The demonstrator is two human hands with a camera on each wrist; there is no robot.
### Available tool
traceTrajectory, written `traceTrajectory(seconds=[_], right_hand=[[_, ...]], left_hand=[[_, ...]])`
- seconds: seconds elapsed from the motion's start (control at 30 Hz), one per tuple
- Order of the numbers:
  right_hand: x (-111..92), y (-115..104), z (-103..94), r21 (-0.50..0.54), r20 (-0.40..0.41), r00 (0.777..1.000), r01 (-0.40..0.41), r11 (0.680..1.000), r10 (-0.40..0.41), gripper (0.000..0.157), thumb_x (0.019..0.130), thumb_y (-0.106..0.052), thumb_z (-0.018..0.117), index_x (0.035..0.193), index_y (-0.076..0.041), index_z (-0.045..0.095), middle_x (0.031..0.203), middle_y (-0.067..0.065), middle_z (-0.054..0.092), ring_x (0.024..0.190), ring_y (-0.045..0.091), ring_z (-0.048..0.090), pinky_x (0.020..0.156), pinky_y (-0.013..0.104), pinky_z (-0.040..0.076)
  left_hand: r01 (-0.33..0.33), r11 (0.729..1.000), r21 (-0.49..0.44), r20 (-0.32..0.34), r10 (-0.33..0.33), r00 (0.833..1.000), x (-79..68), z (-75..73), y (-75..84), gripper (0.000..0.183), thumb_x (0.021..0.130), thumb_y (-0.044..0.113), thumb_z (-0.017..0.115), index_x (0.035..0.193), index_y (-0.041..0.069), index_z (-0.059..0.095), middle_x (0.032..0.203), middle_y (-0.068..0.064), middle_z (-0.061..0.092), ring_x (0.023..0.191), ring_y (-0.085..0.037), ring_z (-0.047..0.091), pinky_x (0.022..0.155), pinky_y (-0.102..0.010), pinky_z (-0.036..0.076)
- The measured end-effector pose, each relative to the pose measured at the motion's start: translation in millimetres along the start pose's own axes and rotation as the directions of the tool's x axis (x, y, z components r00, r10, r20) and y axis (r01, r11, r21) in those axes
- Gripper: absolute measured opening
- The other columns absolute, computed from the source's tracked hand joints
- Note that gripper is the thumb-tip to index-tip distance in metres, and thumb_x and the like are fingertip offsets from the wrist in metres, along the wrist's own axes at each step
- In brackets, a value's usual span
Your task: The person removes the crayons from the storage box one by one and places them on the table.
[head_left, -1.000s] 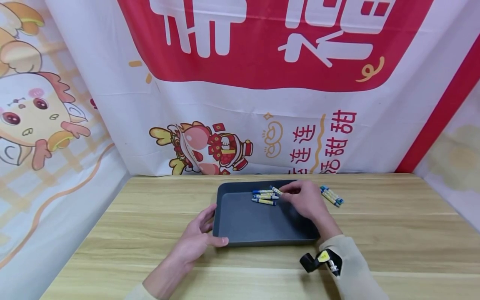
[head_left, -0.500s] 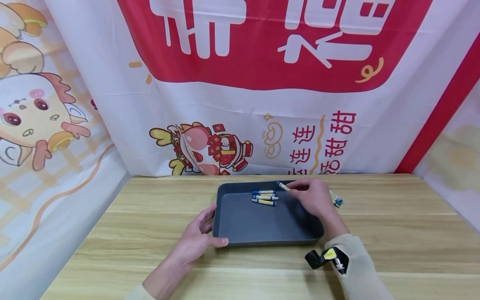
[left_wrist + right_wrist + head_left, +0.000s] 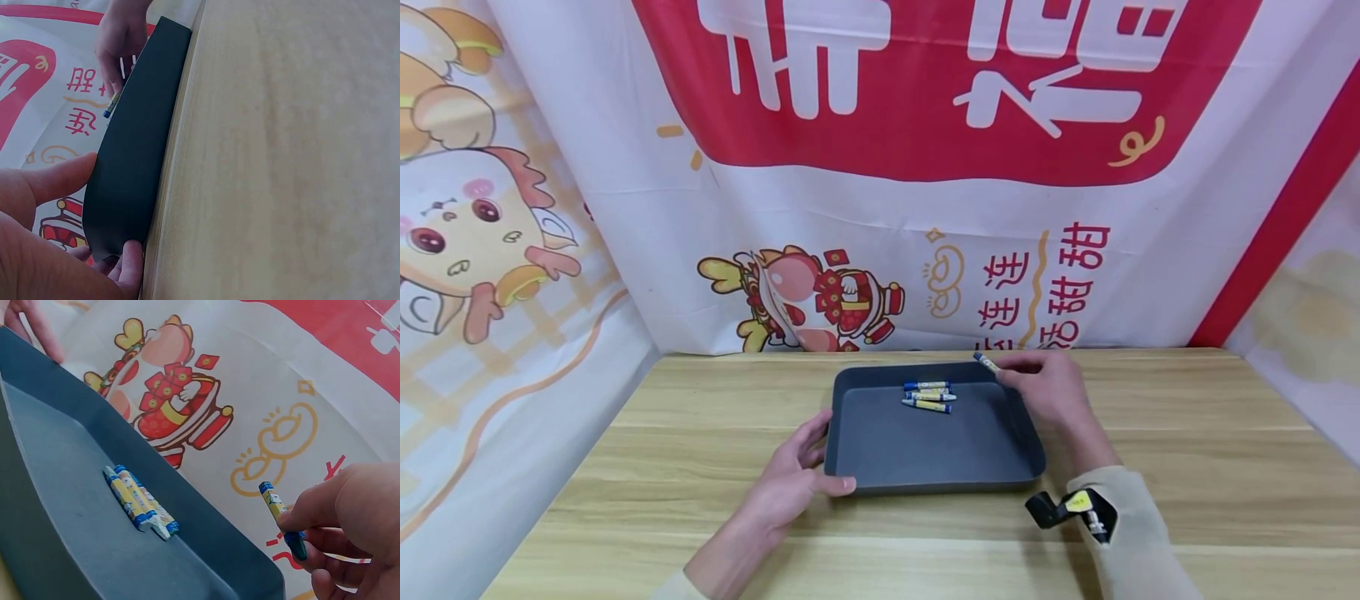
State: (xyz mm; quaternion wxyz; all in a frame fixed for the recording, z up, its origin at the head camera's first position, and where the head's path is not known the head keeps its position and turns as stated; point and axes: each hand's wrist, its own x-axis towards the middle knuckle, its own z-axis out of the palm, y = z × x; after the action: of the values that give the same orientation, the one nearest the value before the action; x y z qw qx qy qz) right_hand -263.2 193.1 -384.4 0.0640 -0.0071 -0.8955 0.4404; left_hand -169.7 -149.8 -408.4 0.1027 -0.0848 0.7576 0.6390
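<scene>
My right hand point(image 3: 1051, 387) pinches a crayon point(image 3: 273, 503) with a yellow-and-blue wrapper and a dark green tip, between thumb and fingers. It holds the crayon over the far right part of a dark grey tray point(image 3: 936, 478), above the rim. My left hand point(image 3: 792, 462) grips the tray's near left side, with the thumb on the rim and the fingers against the outer wall. Inside the tray, towards its far side, several crayons point(image 3: 927, 407) lie close together, roughly parallel. In the right wrist view, these crayons point(image 3: 140, 501) show yellow wrappers with blue ends.
The tray stands on a wooden table point(image 3: 1210, 467). Behind the far edge hangs a white and red printed cloth point(image 3: 865, 208). Another printed cloth point(image 3: 542, 400) borders the left side. A small black camera mount point(image 3: 1071, 510) sits on my right wrist.
My right hand has moved right and slightly up from above the crayons in the tray, carrying its crayon. The crayons on the table to the right are now hidden behind it. My left hand stays put.
</scene>
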Motion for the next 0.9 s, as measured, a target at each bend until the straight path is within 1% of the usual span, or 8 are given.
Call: traceTrajectory(seconds=[0.17, 0.27, 0.43, 0.53, 0.67, 0.73, 0.9], right_hand=[[1.5, 1.3, -4.3, 0.004, 0.011, 0.999, -0.036, 0.999, 0.036, 0.025, 0.1, -0.021, 0.072, 0.122, -0.013, 0.081, 0.126, 0.015, 0.077, 0.109, 0.028, 0.068, 0.085, 0.031, 0.05], [2.7, 4.9, -7.3, 0.002, 0.011, 0.999, -0.036, 0.999, 0.036, 0.026, 0.1, -0.022, 0.072, 0.123, -0.013, 0.08, 0.126, 0.016, 0.077, 0.106, 0.029, 0.069, 0.083, 0.031, 0.051], [3.2, 12.8, -14.2, -0.005, -0.022, 0.999, -0.026, 1.0, 0.026, 0.027, 0.099, -0.023, 0.074, 0.123, -0.012, 0.08, 0.125, 0.016, 0.078, 0.111, 0.03, 0.068, 0.084, 0.032, 0.047], [2.8, 16.6, -19.4, 0.003, -0.041, 0.999, -0.036, 0.999, 0.036, 0.028, 0.099, -0.024, 0.074, 0.124, -0.012, 0.08, 0.126, 0.015, 0.078, 0.113, 0.029, 0.068, 0.085, 0.031, 0.048], [2.7, 19.8, -25.2, 0.022, -0.059, 0.996, -0.061, 0.998, 0.062, 0.03, 0.099, -0.026, 0.075, 0.125, -0.013, 0.08, 0.128, 0.014, 0.077, 0.111, 0.024, 0.067, 0.081, 0.026, 0.051], [2.9, 20.8, -27.3, 0.037, -0.062, 0.995, -0.078, 0.996, 0.08, 0.03, 0.098, -0.026, 0.075, 0.125, -0.014, 0.08, 0.129, 0.014, 0.077, 0.111, 0.022, 0.065, 0.081, 0.024, 0.05], [4.2, 24.1, -31.4, 0.066, -0.056, 0.992, -0.113, 0.991, 0.117, 0.031, 0.098, -0.026, 0.074, 0.126, -0.013, 0.079, 0.13, 0.014, 0.076, 0.115, 0.023, 0.062, 0.086, 0.028, 0.046]], left_hand=[[0.006, 1.0, 0.004, -0.003, -0.005, 1.0, 0.6, -0.6, -0.1, 0.106, 0.076, -0.007, 0.086, 0.166, 0.02, 0.036, 0.172, -0.017, 0.037, 0.151, -0.041, 0.044, 0.127, -0.069, 0.024], [0.004, 1.0, 0.006, -0.001, -0.004, 1.0, 0.6, -0.9, 0.1, 0.106, 0.076, -0.007, 0.086, 0.166, 0.02, 0.036, 0.172, -0.016, 0.037, 0.151, -0.041, 0.044, 0.127, -0.069, 0.024], [-0.012, 1.0, 0.003, 0.01, 0.012, 1.0, -0.6, -0.6, 0.0, 0.107, 0.075, -0.007, 0.086, 0.166, 0.02, 0.035, 0.172, -0.017, 0.037, 0.151, -0.042, 0.044, 0.127, -0.069, 0.023], [-0.013, 1.0, 0.003, 0.012, 0.013, 1.0, -0.9, -0.4, 0.0, 0.108, 0.075, -0.007, 0.086, 0.166, 0.02, 0.035, 0.172, -0.017, 0.036, 0.152, -0.042, 0.043, 0.128, -0.069, 0.023], [-0.012, 1.0, 0.003, 0.011, 0.012, 1.0, -0.7, -0.5, -0.2, 0.108, 0.074, -0.007, 0.086, 0.166, 0.02, 0.035, 0.172, -0.017, 0.036, 0.152, -0.042, 0.043, 0.128, -0.069, 0.022], [-0.01, 1.0, 0.004, 0.01, 0.01, 1.0, -0.5, -0.7, -0.3, 0.108, 0.075, -0.007, 0.086, 0.166, 0.02, 0.035, 0.172, -0.017, 0.036, 0.152, -0.042, 0.043, 0.128, -0.069, 0.022], [-0.005, 1.0, 0.007, 0.007, 0.005, 1.0, -0.4, -1.4, -0.5, 0.108, 0.075, -0.007, 0.086, 0.166, 0.02, 0.035, 0.172, -0.017, 0.036, 0.153, -0.042, 0.043, 0.128, -0.069, 0.022]])
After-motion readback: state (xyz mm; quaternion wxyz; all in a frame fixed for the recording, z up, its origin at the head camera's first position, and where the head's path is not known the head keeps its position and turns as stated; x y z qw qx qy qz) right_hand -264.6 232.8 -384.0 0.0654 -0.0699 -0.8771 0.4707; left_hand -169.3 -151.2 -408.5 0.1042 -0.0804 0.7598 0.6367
